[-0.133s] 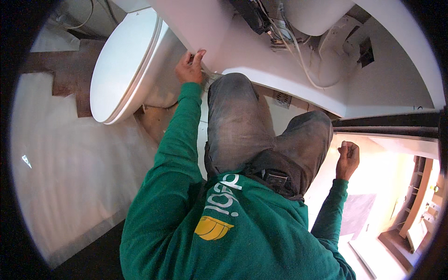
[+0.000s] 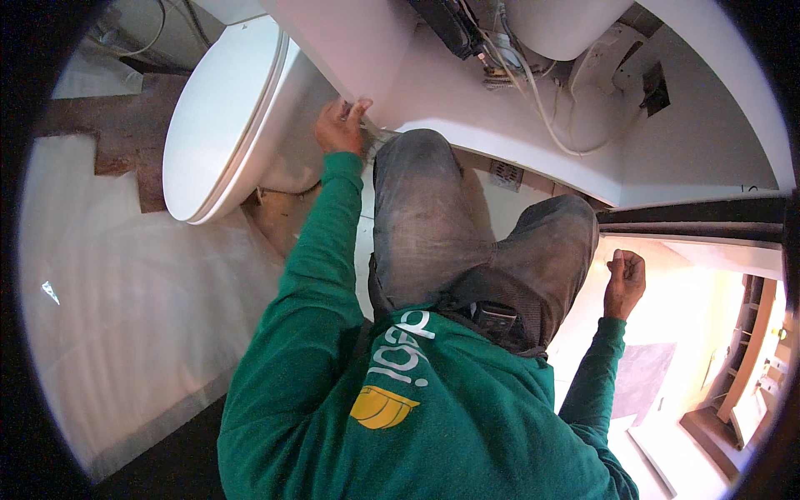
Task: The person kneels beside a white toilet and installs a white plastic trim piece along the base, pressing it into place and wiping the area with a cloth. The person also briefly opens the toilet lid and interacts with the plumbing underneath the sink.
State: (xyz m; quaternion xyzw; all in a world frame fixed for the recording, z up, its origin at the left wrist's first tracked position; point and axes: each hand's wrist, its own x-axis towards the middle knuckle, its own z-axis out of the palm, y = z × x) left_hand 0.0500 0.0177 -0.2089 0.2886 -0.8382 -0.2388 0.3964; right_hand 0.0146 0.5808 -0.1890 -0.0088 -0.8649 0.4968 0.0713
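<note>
My left hand [image 2: 340, 128] is at the lower edge of a white cabinet side panel [image 2: 350, 50], thumb on the inner side and fingers on the toilet side, closed around the edge. Just left of it stands a white toilet [image 2: 225, 117] with its lid down. Out to the right, past my knee, my right hand [image 2: 625, 285] is raised with fingers curled in; whatever may be inside them is hidden. Above my knees, the open cabinet holds a white basin underside [image 2: 567, 29], a pale hose [image 2: 542, 117] and a black box-like unit [image 2: 450, 29].
Translucent sheeting [image 2: 142, 308] covers the floor at left, beside brown tiles [image 2: 125, 125]. A floor drain [image 2: 506, 173] lies below the cabinet's bottom board. A dark square hole [image 2: 656, 89] is in the back wall. At right, a bright doorway leads to a wooden shelf unit [image 2: 742, 367].
My left hand has slid slightly down along the panel edge, its thumb bending in. The right hand has shifted only a little.
</note>
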